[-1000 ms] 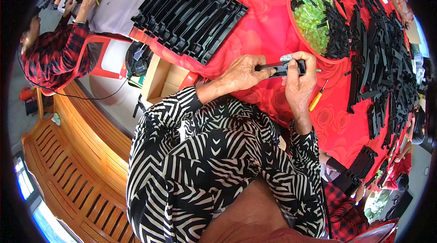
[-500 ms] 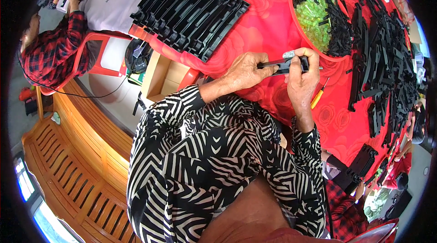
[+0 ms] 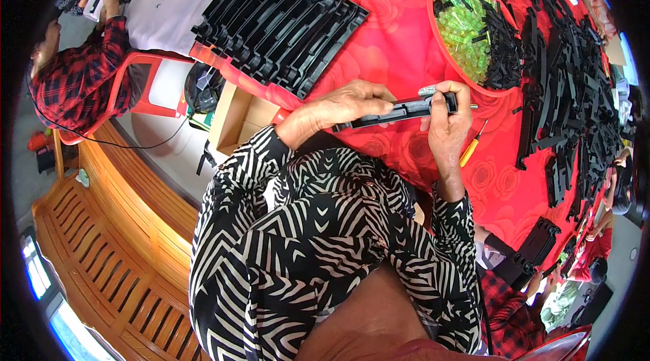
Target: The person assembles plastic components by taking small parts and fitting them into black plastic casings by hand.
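Note:
A long, narrow black plastic part [image 3: 398, 113] is held level between my two hands, just above the red tablecloth's near edge. Around its left stretch, my left hand [image 3: 349, 105] is closed, thumb on top. My right hand [image 3: 448, 121] pinches the right end between thumb and bent index finger. A silvery wrap [image 3: 426, 91] covers that index fingertip. Past this hand a thin metal tip sticks out; what it belongs to is hidden. Below it, a yellow-handled screwdriver [image 3: 470, 151] lies on the red tablecloth [image 3: 497, 182].
Beyond my left hand lies a row of black slotted trays [image 3: 281, 26]. A red basin [image 3: 434, 23] holds green clear pieces and small black pieces. Loose black strips [image 3: 575, 90] pile up at right. An open cardboard box [image 3: 233, 121] and wooden bench [image 3: 115, 253] are at left; co-workers sit nearby.
My left hand has slid left along the black plastic part, so more of its length shows between my hands. My right hand has stayed at the right end.

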Demonstrator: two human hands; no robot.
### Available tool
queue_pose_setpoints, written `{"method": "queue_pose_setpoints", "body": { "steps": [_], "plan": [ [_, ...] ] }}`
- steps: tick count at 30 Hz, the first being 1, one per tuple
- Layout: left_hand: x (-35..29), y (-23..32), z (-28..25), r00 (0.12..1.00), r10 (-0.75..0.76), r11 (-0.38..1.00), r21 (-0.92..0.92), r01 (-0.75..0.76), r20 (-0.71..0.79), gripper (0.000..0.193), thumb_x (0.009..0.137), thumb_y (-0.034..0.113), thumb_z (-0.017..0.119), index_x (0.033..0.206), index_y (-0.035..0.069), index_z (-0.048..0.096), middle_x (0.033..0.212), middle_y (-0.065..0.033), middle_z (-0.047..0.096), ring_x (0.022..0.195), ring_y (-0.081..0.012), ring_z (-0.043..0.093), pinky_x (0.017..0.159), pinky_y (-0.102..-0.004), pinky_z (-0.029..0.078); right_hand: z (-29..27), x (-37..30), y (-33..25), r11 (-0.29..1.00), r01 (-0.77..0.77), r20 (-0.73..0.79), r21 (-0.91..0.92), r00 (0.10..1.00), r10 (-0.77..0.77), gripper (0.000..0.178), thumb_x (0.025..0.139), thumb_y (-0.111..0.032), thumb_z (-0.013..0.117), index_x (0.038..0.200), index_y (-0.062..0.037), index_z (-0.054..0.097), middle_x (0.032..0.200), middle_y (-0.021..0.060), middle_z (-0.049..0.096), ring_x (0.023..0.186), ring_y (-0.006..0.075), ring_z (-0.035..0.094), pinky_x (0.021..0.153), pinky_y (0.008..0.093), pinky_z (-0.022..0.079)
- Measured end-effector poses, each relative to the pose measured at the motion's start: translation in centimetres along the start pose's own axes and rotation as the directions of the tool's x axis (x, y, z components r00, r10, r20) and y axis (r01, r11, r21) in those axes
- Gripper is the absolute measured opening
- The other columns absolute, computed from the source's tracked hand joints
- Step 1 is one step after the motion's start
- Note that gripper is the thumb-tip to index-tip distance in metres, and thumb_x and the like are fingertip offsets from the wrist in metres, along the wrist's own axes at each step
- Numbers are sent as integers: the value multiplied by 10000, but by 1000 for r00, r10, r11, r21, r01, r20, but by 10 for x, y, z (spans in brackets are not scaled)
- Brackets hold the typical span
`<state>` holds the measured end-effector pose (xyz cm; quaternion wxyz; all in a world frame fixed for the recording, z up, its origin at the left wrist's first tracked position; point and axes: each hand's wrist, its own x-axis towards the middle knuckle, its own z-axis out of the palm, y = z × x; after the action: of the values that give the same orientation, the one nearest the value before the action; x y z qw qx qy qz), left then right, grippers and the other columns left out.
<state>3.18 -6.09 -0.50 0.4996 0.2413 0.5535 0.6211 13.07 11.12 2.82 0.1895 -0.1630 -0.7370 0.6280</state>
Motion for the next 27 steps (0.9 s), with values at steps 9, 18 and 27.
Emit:
{"method": "queue_pose_setpoints", "body": {
  "steps": [9,18,27],
  "plan": [
    [-18,-2,-11,999,1,997,-71,1,35,354,830,157,608,1137,-20,602,959,-25,622,882,-107,547,801,-254,432,5,0,0,997,5,20,79,1000,-6,102,900,-2,493,994,-43,483,799,61,615,475,50,461,421,198,393],
    [-20,-8,-4,997,25,989,145,-14,-69,216,850,68,625,1051,-8,607,854,-33,637,784,-94,551,728,-263,448,4,-2,1,996,31,-15,86,999,-30,109,887,2,503,989,-37,497,776,42,563,483,51,465,418,201,389],
    [-20,-14,2,971,161,949,300,-102,-179,146,864,108,647,940,-12,612,712,-42,610,670,-100,530,620,-289,438,7,-2,-7,997,56,-20,45,998,-55,121,879,22,496,983,-41,496,727,25,531,460,54,460,400,200,376]
  ]
}}
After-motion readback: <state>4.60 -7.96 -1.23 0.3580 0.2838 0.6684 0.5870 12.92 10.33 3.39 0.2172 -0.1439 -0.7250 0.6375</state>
